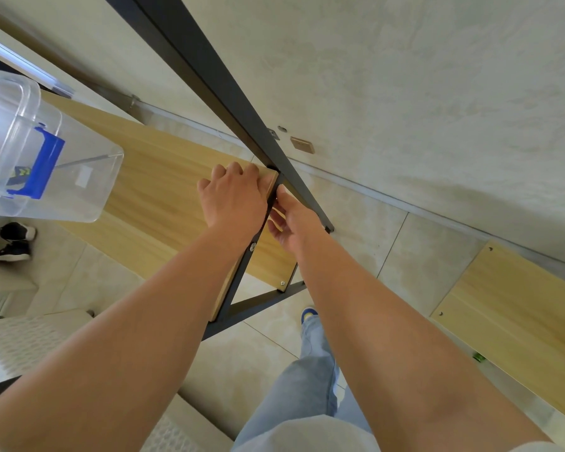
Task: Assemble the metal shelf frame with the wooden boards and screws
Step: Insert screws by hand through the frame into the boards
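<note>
1. I see the left hand spread flat, pressing the wooden board near its far corner against the black metal frame.
2. The right hand has fingers curled at the frame's crossbar (pinching a screw? I cannot tell).
3. Risk, my judgement: if the left hand eases off, the board slides and the holes misalign; a small screw could drop to the floor.
4. A clear plastic bin sits on the board; inside is a blue piece, its other contents unclear.

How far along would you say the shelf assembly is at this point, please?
Done: one wooden board sits in the metal frame, with a screw showing. In hand: both hands, left hand and right hand, work at its far corner. Left: a spare board lies on the floor.
</note>
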